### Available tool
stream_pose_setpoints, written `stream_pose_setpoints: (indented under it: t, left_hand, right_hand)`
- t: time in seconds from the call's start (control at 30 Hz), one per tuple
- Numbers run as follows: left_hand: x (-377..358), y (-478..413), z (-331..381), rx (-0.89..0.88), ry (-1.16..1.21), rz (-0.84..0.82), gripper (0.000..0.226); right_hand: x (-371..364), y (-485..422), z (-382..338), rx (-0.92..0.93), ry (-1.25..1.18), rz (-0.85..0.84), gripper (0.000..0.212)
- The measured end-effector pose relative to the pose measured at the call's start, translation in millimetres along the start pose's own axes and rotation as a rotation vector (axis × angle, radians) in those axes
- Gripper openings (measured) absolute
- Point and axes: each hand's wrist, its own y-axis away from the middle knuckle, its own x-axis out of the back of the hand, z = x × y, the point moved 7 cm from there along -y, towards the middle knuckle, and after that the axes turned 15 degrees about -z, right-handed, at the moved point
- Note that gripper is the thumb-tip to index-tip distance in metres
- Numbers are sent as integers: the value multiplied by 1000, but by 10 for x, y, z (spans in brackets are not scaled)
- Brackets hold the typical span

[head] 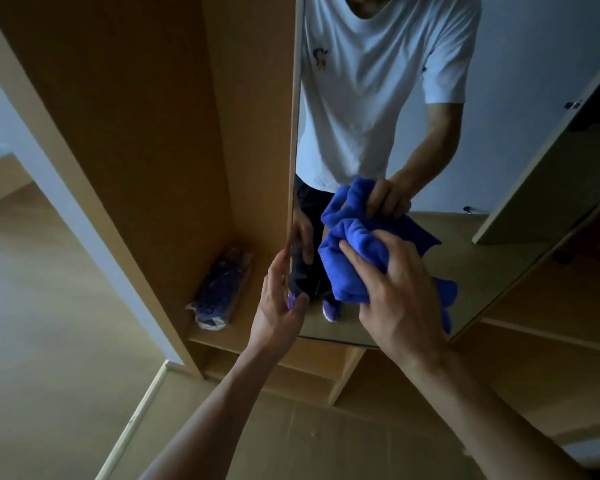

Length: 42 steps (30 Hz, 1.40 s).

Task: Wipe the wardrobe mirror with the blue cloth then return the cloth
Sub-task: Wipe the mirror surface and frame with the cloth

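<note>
The wardrobe mirror [499, 161] is a tall panel on an opened door, straight ahead of me. My right hand [399, 299] is shut on the bunched blue cloth [347, 261] and presses it against the lower part of the glass. My left hand [279, 299] grips the mirror door's left edge low down, fingers wrapped around it. The glass reflects a person in a white T-shirt, both hands and the cloth.
Left of the mirror the wooden wardrobe compartment [174, 133] stands open, with a plastic-wrapped purple bundle [219, 289] on its bottom shelf. Low open shelves [329, 372] sit beneath. Another wardrobe door [548, 188] lies to the right. Wood floor spreads around.
</note>
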Motion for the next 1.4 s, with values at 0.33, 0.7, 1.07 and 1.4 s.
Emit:
stream_pose_setpoints:
  t: [0.33,0.7,1.07,1.4]
  left_hand:
    - [89,-135,-188,-54,122,88,36]
    - [46,-190,-267,-348,242,128,42]
    - [75,-489,-521,-587,201,123,48]
    - [50,-454,-576,-607,154,118,47]
  right_hand:
    - [-778,38,-250,57,164,-76,63]
    - [-486,-184,-471,66,333,147,46]
    - [-1249,6,-456,164,512,321,35]
    - [-1081,-50,-441,213,568,324,36]
